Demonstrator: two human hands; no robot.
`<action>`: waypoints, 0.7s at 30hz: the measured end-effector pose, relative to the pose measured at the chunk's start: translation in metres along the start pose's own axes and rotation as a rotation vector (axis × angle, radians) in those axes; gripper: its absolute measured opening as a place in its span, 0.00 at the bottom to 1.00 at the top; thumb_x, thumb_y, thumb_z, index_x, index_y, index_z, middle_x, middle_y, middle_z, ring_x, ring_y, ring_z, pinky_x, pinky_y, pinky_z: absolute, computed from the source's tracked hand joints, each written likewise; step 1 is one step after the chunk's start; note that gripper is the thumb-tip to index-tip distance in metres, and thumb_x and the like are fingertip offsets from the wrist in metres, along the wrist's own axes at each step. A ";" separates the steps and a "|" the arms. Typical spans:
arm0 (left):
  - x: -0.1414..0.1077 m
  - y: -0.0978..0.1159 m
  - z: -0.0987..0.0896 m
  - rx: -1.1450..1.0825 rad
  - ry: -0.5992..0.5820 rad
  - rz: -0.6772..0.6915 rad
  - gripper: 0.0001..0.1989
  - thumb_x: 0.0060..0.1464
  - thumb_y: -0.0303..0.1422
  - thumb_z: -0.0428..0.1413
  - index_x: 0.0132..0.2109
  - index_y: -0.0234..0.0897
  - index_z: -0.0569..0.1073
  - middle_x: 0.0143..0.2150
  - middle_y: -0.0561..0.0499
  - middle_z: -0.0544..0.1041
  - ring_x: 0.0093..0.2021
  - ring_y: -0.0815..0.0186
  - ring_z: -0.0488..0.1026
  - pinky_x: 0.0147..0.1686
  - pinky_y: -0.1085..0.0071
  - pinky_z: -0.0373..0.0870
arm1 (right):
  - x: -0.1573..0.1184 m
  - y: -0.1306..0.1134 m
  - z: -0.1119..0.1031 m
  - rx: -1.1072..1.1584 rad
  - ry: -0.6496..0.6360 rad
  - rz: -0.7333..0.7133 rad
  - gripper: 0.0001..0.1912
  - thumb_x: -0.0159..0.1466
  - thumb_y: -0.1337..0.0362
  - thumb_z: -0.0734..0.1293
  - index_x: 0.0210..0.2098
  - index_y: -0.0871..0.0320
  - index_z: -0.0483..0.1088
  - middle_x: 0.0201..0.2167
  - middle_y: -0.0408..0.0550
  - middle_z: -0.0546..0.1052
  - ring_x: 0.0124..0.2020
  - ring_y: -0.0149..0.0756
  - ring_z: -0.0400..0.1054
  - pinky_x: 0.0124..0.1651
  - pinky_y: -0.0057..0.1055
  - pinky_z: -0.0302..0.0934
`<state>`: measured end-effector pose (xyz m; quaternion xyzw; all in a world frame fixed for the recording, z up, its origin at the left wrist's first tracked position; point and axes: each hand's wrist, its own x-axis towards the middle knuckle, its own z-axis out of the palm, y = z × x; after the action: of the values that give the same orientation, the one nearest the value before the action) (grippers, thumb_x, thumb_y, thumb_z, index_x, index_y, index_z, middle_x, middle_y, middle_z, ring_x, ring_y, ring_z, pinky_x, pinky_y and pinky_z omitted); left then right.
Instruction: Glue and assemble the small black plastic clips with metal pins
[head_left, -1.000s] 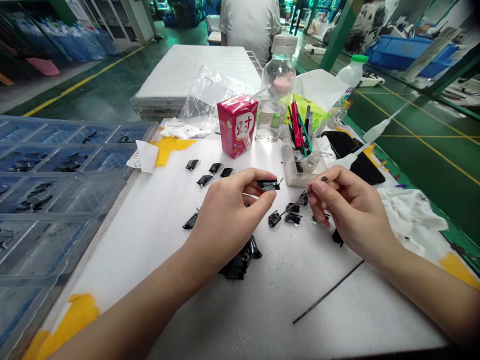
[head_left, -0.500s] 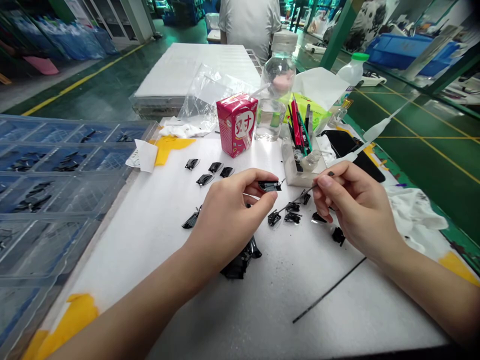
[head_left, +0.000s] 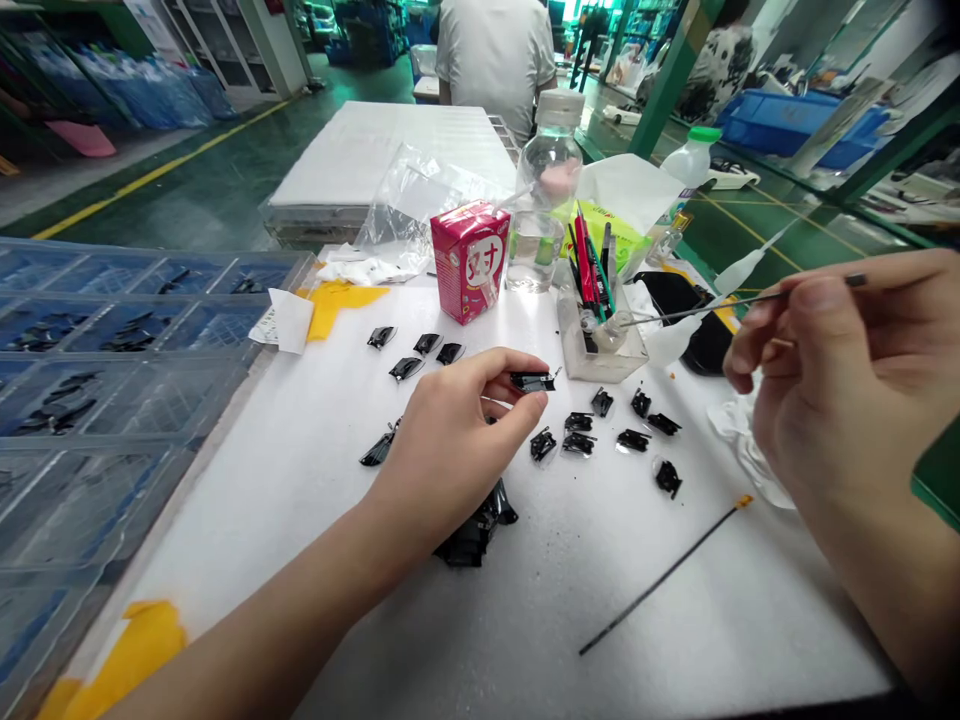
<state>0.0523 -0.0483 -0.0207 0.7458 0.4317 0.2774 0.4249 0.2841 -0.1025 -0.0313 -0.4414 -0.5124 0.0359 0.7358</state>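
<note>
While left fingers (head_left: 510, 364) pinch a black part (head_left: 532, 381), right fingers (head_left: 814, 300) grip a thin pick (head_left: 697, 313), black pieces (head_left: 578, 422) between.

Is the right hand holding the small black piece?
No, the left hand pinches the small black piece, while the right hand holds a thin pointed tool.

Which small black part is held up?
The glossy black part pinched in the left hand; the others lie on the white sheet or in the blue tray.
</note>
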 end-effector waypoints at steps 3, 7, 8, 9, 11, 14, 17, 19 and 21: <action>-0.001 0.001 0.000 0.005 -0.017 -0.002 0.09 0.59 0.32 0.61 0.46 0.40 0.81 0.27 0.57 0.74 0.28 0.69 0.71 0.32 0.73 0.69 | 0.007 0.004 0.000 -0.069 -0.002 -0.089 0.11 0.63 0.63 0.76 0.33 0.55 0.69 0.26 0.40 0.73 0.21 0.30 0.67 0.14 0.29 0.55; -0.002 0.002 0.000 -0.002 -0.014 -0.009 0.09 0.59 0.33 0.61 0.46 0.40 0.81 0.27 0.57 0.74 0.28 0.69 0.72 0.31 0.73 0.69 | 0.004 0.008 0.002 -0.192 -0.206 0.012 0.06 0.66 0.67 0.73 0.39 0.54 0.71 0.29 0.43 0.76 0.19 0.30 0.65 0.15 0.30 0.55; -0.002 0.002 0.000 -0.001 -0.010 -0.013 0.09 0.58 0.33 0.61 0.46 0.40 0.81 0.27 0.57 0.74 0.28 0.69 0.71 0.31 0.73 0.69 | 0.001 0.008 0.003 -0.215 -0.251 0.033 0.08 0.65 0.67 0.73 0.42 0.53 0.71 0.32 0.43 0.76 0.20 0.31 0.65 0.16 0.30 0.57; -0.001 0.001 0.000 0.002 -0.008 -0.016 0.09 0.58 0.33 0.61 0.46 0.41 0.81 0.27 0.58 0.73 0.27 0.70 0.71 0.31 0.73 0.69 | -0.003 0.007 0.003 -0.232 -0.286 0.042 0.13 0.64 0.68 0.73 0.45 0.51 0.69 0.34 0.43 0.76 0.21 0.30 0.65 0.17 0.30 0.58; -0.001 0.000 0.000 0.008 -0.004 -0.015 0.09 0.58 0.33 0.61 0.46 0.41 0.81 0.26 0.58 0.73 0.28 0.70 0.71 0.31 0.73 0.69 | -0.012 0.004 0.003 -0.250 -0.345 0.033 0.21 0.61 0.70 0.74 0.49 0.48 0.65 0.38 0.42 0.73 0.22 0.29 0.64 0.19 0.29 0.60; 0.001 -0.001 -0.001 0.005 0.009 -0.008 0.09 0.58 0.32 0.61 0.46 0.40 0.82 0.26 0.58 0.72 0.27 0.70 0.70 0.31 0.74 0.69 | -0.027 -0.002 0.003 -0.274 -0.494 0.016 0.19 0.64 0.72 0.70 0.48 0.48 0.61 0.41 0.41 0.70 0.24 0.28 0.65 0.23 0.29 0.63; 0.002 -0.001 -0.002 -0.007 0.030 -0.011 0.09 0.58 0.32 0.61 0.46 0.40 0.82 0.25 0.58 0.70 0.26 0.70 0.68 0.32 0.74 0.70 | -0.039 -0.006 0.005 -0.336 -0.751 0.001 0.13 0.66 0.73 0.67 0.46 0.50 0.64 0.38 0.43 0.73 0.25 0.30 0.67 0.24 0.29 0.64; 0.003 0.000 -0.003 -0.017 0.037 -0.010 0.10 0.57 0.32 0.61 0.46 0.39 0.82 0.24 0.59 0.69 0.25 0.70 0.68 0.32 0.74 0.70 | -0.045 -0.006 0.007 -0.370 -0.895 -0.033 0.17 0.65 0.73 0.67 0.50 0.51 0.65 0.39 0.45 0.76 0.32 0.36 0.71 0.30 0.32 0.69; 0.002 0.001 -0.004 -0.023 0.039 -0.007 0.10 0.57 0.32 0.60 0.47 0.39 0.82 0.24 0.59 0.69 0.25 0.70 0.68 0.32 0.73 0.71 | -0.050 -0.004 0.009 -0.382 -0.988 -0.070 0.24 0.65 0.74 0.66 0.58 0.52 0.62 0.45 0.50 0.76 0.43 0.42 0.73 0.42 0.39 0.73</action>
<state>0.0509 -0.0449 -0.0183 0.7339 0.4391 0.2952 0.4259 0.2515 -0.1243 -0.0634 -0.4809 -0.8096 0.1211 0.3139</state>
